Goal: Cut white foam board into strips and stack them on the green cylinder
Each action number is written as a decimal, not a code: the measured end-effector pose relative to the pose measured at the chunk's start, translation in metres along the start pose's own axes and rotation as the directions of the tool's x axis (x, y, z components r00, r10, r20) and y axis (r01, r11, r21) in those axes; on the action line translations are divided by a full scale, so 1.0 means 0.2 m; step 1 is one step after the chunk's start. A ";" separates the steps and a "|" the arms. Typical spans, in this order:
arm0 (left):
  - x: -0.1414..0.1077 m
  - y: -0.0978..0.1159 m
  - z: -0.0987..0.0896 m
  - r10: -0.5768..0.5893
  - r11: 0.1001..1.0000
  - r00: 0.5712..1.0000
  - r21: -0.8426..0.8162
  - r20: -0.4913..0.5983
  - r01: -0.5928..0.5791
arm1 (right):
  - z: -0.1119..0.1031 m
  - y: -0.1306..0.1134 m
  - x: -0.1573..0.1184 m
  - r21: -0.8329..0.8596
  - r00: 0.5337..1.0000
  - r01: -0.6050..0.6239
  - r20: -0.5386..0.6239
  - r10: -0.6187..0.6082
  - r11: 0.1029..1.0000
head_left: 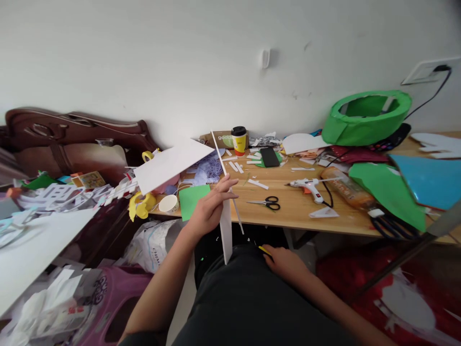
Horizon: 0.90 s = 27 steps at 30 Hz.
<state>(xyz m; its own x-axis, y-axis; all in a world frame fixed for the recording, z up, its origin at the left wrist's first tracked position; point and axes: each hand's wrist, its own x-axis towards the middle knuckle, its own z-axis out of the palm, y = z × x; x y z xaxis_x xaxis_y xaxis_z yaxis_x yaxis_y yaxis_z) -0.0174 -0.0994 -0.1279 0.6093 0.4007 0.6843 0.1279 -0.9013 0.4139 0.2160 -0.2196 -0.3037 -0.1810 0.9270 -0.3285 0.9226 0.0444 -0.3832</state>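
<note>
My left hand [211, 204] is closed on a white foam board strip [225, 233], which stands on edge above my lap. A long, thin white strip [218, 153] passes the same fingers, slanting from the back of the table down towards my lap. My right hand [283, 262] rests low by my lap, its fingers wrapped round a slim yellow tool [265, 250]; most of it is hidden, so its kind is unclear. On the table before me lie black-handled scissors [270, 203] and a white hot glue gun [309, 186].
White board offcuts [258, 184], a phone [269, 157] and a lidded cup [238, 141] occupy the wooden table [237, 211]. A green ring-shaped form [349, 129] stands at back right, near an orange bottle [345, 187]. A white board [173, 161] and paper bowl [168, 204] are at left.
</note>
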 end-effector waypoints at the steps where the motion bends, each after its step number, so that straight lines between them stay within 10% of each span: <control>1: -0.01 -0.01 0.01 0.003 1.000 1.000 -0.010 -0.025 -0.003 | -0.01 0.02 -0.02 0.004 1.000 -0.015 -0.014 0.016 1.000; 6: -0.05 -0.03 0.06 -0.014 0.998 0.990 -0.066 -0.144 0.005 | -0.05 0.09 -0.08 0.123 0.991 -0.005 -0.136 0.021 0.992; 13: -0.05 -0.04 0.07 -0.030 0.997 0.991 -0.078 -0.133 0.019 | -0.10 -0.08 -0.03 0.342 0.830 0.558 -0.237 -0.505 0.756; 20: -0.06 -0.01 0.05 -0.057 0.996 0.991 -0.081 -0.121 0.048 | -0.20 -0.25 0.07 0.582 0.835 0.453 -0.010 -0.551 0.675; 27: -0.09 -0.03 0.04 -0.070 0.993 0.988 -0.102 -0.140 0.056 | -0.16 -0.29 0.23 0.686 0.790 0.507 -0.129 -0.599 0.521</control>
<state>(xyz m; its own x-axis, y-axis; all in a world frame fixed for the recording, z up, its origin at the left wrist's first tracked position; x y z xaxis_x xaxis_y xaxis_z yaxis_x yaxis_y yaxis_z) -0.0222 -0.1032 -0.1469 0.4832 0.4819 0.7310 0.0812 -0.8560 0.5106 0.1645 -0.1678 -0.2696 -0.6514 0.7544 0.0814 0.1555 0.2377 -0.9588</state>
